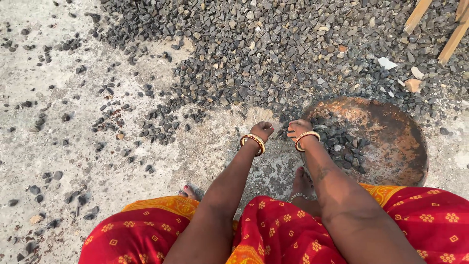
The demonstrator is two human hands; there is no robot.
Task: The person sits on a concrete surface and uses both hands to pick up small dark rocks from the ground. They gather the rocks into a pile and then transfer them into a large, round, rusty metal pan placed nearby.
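left hand [262, 131]: curled down on gravel [273, 54] at the pile's edge, grip unclear | right hand [296, 129]: curled at rim of rusty pan [391, 142], grip unclear | pan: on concrete floor [58, 122], holding some gravel

Both my arms reach straight forward and down from my bent knees, nearly parallel. My left hand [263, 130] is curled knuckles-up, fingers tucked under, so I can't see what they close on. My right hand [297, 129] sits just beside it, palm down, fingers bent and pressed low. My bare feet rest beneath my forearms
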